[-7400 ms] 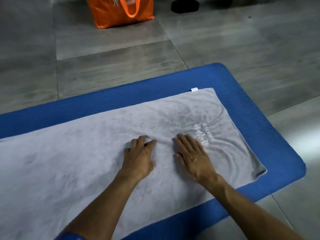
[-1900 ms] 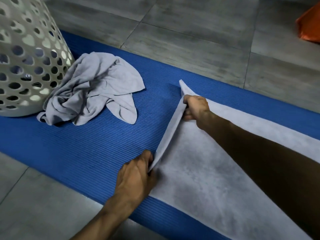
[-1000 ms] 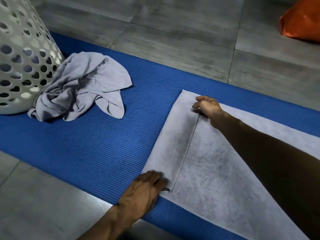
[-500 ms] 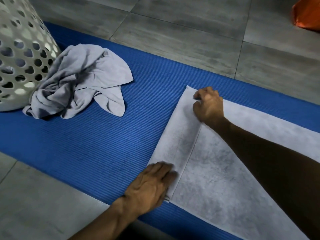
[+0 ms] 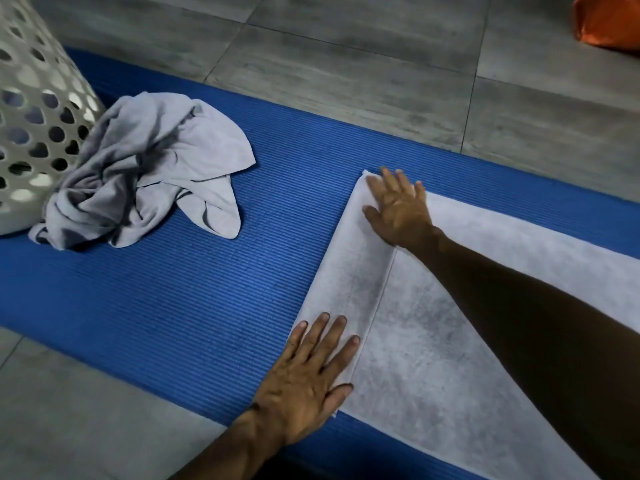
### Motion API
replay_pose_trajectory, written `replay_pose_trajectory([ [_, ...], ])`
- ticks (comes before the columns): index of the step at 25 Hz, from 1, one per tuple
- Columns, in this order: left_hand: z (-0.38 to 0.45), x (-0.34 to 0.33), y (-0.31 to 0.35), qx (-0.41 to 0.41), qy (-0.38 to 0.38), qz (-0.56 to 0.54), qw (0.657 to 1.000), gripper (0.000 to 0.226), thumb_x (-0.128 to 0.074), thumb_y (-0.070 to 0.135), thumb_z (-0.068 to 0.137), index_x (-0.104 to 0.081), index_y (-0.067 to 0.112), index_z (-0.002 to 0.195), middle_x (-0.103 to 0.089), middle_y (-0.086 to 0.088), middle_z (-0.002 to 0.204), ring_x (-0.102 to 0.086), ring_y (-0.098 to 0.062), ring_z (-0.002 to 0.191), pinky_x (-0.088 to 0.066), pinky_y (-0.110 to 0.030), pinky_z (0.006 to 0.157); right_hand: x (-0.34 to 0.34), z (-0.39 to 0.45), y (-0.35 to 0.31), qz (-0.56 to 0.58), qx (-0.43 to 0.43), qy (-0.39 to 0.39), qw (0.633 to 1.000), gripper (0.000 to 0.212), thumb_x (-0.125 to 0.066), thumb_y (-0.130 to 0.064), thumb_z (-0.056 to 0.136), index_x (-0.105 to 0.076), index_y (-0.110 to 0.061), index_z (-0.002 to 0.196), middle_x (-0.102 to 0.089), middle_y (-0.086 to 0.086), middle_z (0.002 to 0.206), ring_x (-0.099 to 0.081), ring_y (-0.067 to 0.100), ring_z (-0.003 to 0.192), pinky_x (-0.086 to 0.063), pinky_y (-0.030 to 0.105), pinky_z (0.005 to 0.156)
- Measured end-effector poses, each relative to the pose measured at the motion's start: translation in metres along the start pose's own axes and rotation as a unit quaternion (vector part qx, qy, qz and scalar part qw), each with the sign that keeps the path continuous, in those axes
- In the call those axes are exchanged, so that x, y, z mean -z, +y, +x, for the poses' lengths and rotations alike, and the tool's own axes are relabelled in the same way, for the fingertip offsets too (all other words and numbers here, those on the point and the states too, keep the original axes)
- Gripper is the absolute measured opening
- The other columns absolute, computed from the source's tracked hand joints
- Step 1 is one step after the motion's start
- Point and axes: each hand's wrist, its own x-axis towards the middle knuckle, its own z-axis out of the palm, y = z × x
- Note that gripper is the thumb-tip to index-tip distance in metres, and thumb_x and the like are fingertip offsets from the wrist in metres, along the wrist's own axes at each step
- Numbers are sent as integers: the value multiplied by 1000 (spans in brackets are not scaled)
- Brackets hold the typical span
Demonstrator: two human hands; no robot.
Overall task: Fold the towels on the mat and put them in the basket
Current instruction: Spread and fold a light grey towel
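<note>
A pale grey towel point(image 5: 433, 358) lies flat on the blue mat point(image 5: 173, 299), its left end folded over into a narrow band point(image 5: 346, 282). My left hand point(image 5: 308, 372) rests flat with fingers spread on the near end of that band. My right hand point(image 5: 398, 206) presses flat on the band's far corner, and its forearm crosses the towel. A second grey towel point(image 5: 145, 168) sits crumpled on the mat to the left, against the white perforated basket point(image 5: 31, 109) at the left edge.
Grey floor tiles point(image 5: 346, 64) surround the mat on the far and near sides. An orange bag point(image 5: 609, 22) sits on the floor at the top right corner.
Both hands pinched the towel's left edge, laid it over into a narrow fold, then opened; the right hand went from a loose fist to flat, spread fingers pressing the fold.
</note>
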Motion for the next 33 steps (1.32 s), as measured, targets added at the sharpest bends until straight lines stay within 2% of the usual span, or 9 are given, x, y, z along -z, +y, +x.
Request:
replay_pose_trajectory([
  [2,6,8,5,16,12,-8,1000,68,-49,60,87,-49,17,139,-46,-13,146,-45,-34,132,-36,-48,103,12,-4,3,84,-157,75,981,64,-54,-38,91,-29,-14,145,-38,13,144,-39,34,130,-36,49,106],
  [5,13,18,15,62,35,-16,997,49,-54,49,79,-58,18,116,-61,-7,114,-58,-27,99,-46,-45,85,20,3,18,310,-346,22,885,54,-66,-33,81,-47,-6,124,-56,5,110,-58,22,91,-52,28,69],
  [9,15,24,24,95,14,-35,995,35,-53,40,74,-64,18,98,-63,-3,92,-58,-24,81,-37,-40,77,29,15,20,503,-355,19,788,13,-68,-14,77,-61,-5,84,-63,13,79,-53,23,57,-45,26,46],
  [12,16,45,21,168,12,-120,978,33,-56,39,70,-67,21,95,-65,3,78,-61,-21,72,-47,-32,67,36,25,6,589,-314,41,744,20,-63,-9,83,-48,-16,72,-51,7,69,-50,21,57,-44,26,45],
  [16,9,74,-11,325,27,-226,918,20,-47,41,73,-51,25,84,-62,0,67,-64,-30,70,-47,-34,64,44,38,-21,590,-255,86,761,17,-59,-8,79,-50,-22,85,-58,7,94,-57,20,74,-50,31,59],
  [19,-3,85,-36,353,87,-258,895,16,-50,34,73,-40,23,77,-52,4,55,-57,-27,58,-47,-36,60,55,46,-41,555,-203,116,798,36,-57,-7,89,-54,-28,118,-61,3,102,-62,16,63,-51,25,49],
  [23,-22,90,-60,341,92,-244,903,25,-59,16,81,-37,27,83,-49,6,57,-51,-17,53,-44,-36,57,53,55,-62,423,-127,151,885,31,-56,-15,92,-59,-28,120,-64,-1,81,-66,21,65,-60,39,68],
  [25,-29,87,-67,298,93,-221,924,16,-52,20,82,-38,28,82,-49,9,64,-51,-17,58,-43,-34,57,51,55,-69,348,-110,158,918,25,-55,-16,92,-60,-24,116,-63,1,82,-64,22,76,-53,29,75],
  [33,-24,80,-49,188,73,-155,967,16,-48,29,81,-57,20,90,-56,3,87,-60,-21,71,-54,-33,60,53,46,-46,431,-218,166,860,28,-54,-17,90,-51,-16,118,-57,-2,85,-59,17,77,-48,31,70],
])
